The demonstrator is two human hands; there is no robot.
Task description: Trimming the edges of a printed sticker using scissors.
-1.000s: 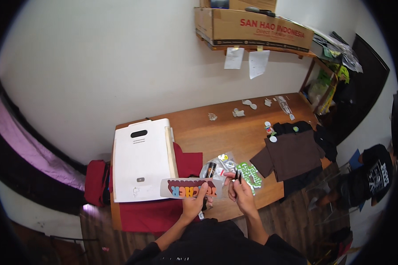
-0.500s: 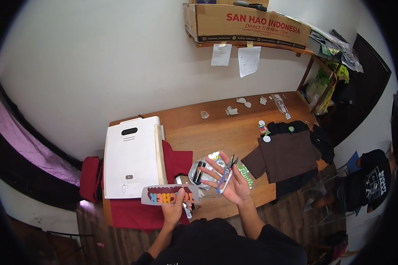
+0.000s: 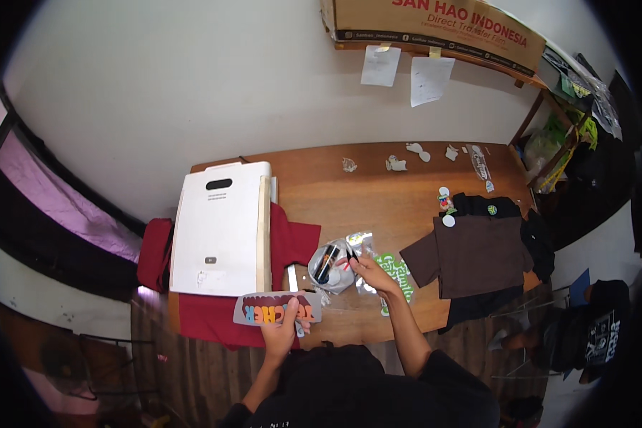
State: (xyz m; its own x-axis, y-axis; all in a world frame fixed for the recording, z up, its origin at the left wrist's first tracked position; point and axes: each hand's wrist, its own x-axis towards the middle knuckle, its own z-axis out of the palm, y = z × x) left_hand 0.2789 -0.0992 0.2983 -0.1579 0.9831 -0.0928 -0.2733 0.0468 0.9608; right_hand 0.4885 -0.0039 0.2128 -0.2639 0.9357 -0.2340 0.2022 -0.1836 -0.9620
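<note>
My left hand [image 3: 282, 329] grips a translucent transfer film sheet [image 3: 250, 314] with colourful lettering, its thumb on top, over the table's front edge. A small part of another item shows below that hand, too hidden to name. My right hand [image 3: 373, 275] is closed at the right rim of a clear plastic container [image 3: 319, 287] holding a dark cylinder and small tools. A dark tip at its fingers looks like the scissors [image 3: 352, 254], mostly hidden by the hand. Beside it lie a shiny clear film [image 3: 362, 242] and a green-and-white printed film [image 3: 396, 282].
A white heat press [image 3: 221, 228] stands on the left, with a maroon garment [image 3: 214, 317] under it. Folded brown shirts [image 3: 478, 257] lie on the right. Film cutouts [image 3: 419, 151] line the table's far edge. Someone in black [image 3: 599, 328] sits at the right.
My right hand has turned over from an open palm with blue-handled scissors across it, closed, and moved to the container's rim. My left hand still holds the film. The view has shifted.
</note>
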